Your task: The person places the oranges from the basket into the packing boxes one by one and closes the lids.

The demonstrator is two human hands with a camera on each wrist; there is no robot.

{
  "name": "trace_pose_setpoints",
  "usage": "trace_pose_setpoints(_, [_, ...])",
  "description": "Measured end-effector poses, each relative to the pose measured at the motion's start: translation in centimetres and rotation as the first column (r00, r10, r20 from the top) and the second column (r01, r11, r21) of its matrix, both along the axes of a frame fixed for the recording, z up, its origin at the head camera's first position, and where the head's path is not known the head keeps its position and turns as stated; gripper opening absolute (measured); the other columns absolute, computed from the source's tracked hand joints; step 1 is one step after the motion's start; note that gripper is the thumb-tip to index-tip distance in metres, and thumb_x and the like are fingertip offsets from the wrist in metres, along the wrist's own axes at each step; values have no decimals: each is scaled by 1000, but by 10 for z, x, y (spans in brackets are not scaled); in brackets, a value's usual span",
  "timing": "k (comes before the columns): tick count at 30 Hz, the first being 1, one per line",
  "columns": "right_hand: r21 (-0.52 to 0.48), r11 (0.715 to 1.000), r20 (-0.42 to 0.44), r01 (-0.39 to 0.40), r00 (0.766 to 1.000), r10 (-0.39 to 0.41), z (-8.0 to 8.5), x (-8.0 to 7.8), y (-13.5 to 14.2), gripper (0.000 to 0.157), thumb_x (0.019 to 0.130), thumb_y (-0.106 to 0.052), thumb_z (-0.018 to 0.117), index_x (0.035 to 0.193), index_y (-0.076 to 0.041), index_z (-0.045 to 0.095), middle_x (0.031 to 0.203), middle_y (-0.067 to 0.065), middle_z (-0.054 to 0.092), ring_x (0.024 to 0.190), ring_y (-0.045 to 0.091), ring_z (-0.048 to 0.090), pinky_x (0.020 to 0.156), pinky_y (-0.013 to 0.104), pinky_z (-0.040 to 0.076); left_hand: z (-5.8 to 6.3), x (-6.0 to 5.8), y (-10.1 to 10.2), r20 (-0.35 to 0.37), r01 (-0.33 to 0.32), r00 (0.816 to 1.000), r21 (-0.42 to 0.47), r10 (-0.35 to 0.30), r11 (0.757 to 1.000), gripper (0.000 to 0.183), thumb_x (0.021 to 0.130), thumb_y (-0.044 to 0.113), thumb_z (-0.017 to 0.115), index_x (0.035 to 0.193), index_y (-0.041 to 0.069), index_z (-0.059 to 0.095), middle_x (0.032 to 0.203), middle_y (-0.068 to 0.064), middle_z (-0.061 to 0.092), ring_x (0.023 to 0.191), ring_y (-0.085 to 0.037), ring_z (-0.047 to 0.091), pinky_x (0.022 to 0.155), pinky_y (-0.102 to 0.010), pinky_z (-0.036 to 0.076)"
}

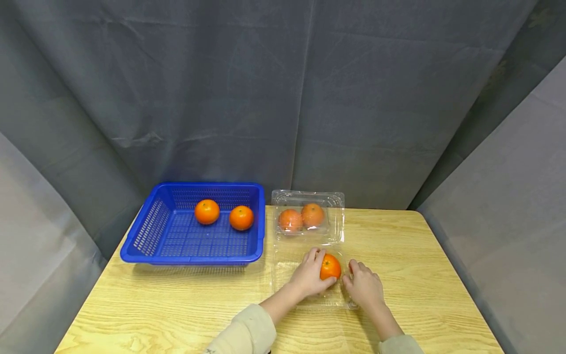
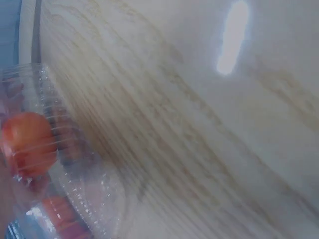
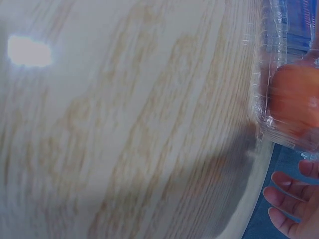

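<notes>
My left hand (image 1: 311, 275) grips an orange (image 1: 330, 267), thumb on its near side and fingers on its far side. The orange is at the near half of a clear plastic clamshell box (image 1: 285, 290), which lies open on the table. Through the clear plastic of the far half (image 1: 336, 236), two more oranges (image 1: 290, 221) show side by side. My right hand (image 1: 363, 285) is at the near half's right edge, fingers loosely bent with nothing in them. In the right wrist view its relaxed fingers (image 3: 286, 199) show beside the plastic wall and an orange (image 3: 296, 102).
Left of the box stands a blue plastic basket (image 1: 190, 259) with two oranges (image 1: 241, 218) in it. Both rest on a wood-grain table (image 1: 424, 285). A grey curtain (image 1: 221, 98) hangs behind the table's far edge.
</notes>
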State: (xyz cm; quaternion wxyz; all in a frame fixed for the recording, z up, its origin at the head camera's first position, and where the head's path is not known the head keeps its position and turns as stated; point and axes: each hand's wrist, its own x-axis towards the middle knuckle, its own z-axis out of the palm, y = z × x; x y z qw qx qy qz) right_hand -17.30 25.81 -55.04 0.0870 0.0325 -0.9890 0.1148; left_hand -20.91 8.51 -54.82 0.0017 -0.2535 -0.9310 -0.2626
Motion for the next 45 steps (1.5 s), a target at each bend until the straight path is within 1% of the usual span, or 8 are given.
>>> trace_pose_setpoints(6, [-3, 1000, -4, 11, 1000, -11, -1, -1, 0, 18, 79, -23, 60, 83, -10, 48, 69, 1, 47, 58, 19, 46, 52, 36, 38, 19, -5, -12, -212, 92, 973, -21, -95, 996, 57, 81, 37, 58, 128, 8, 47, 127, -7, 47, 114, -20, 47, 90, -30, 45])
trace_pose_setpoints(11, [-15, 1000, -1, 20, 1000, -20, -2, -1, 0, 17, 79, -23, 60, 82, -11, 48, 70, 1, 47, 60, 20, 46, 54, 37, 38, 33, -17, -27, -517, 149, 841, -59, -158, 987, 37, 80, 30, 57, 110, 8, 60, 109, -2, 58, 104, -16, 53, 91, -28, 42])
trace_pose_setpoints(15, [-14, 1000, 6, 20, 1000, -20, -2, -1, 0, 17, 79, -23, 59, 83, -10, 49, 70, 1, 47, 60, 19, 45, 54, 36, 38, 44, -27, -39, -644, 117, 747, -118, -165, 986, 33, 79, 30, 57, 105, 11, 62, 105, 0, 60, 101, -16, 54, 90, -30, 41])
trace_pose_setpoints(18, [-14, 1000, 7, 20, 1000, -20, -3, -2, 0, 17, 79, -23, 59, 84, -10, 49, 70, 1, 47, 60, 19, 45, 54, 36, 38, 52, -34, -49, -690, 77, 706, -148, -159, 986, 34, 77, 31, 58, 105, 11, 61, 105, -1, 60, 99, -17, 54, 89, -31, 40])
trace_pose_setpoints(21, [-18, 1000, 7, 20, 1000, -20, -3, -1, 0, 17, 79, -23, 59, 84, -10, 49, 70, 1, 47, 60, 19, 44, 54, 36, 38, 58, -41, -60, -712, 40, 690, -143, -131, 989, 33, 75, 29, 60, 104, 11, 60, 103, -1, 61, 96, -18, 55, 88, -34, 40])
trace_pose_setpoints(30, [-24, 999, 9, 23, 1000, -23, -2, -1, -1, 17, 79, -23, 59, 85, -10, 49, 71, 1, 47, 62, 20, 46, 55, 37, 39, 62, -64, -94, -695, -109, 718, -69, 30, 992, 28, 75, 25, 57, 97, 9, 58, 98, -4, 59, 94, -22, 54, 87, -39, 39])
trace_pose_setpoints(40, [-33, 999, 9, 10, 1000, -9, 1, 0, -2, 15, 80, -20, 59, 84, -10, 49, 71, 2, 48, 61, 20, 45, 54, 36, 38, 60, -80, -126, -543, -282, 819, -95, 187, 955, 33, 78, 22, 56, 107, 6, 55, 106, -9, 54, 100, -27, 47, 92, -45, 36])
trace_pose_setpoints(45, [-29, 1000, 17, 6, 1000, -6, 2, 0, -1, 16, 80, -20, 59, 85, -9, 50, 71, 2, 49, 61, 19, 45, 54, 36, 39, 55, -86, -138, -492, -322, 840, -115, 227, 940, 34, 80, 20, 55, 110, 5, 54, 108, -11, 53, 101, -28, 47, 91, -46, 37])
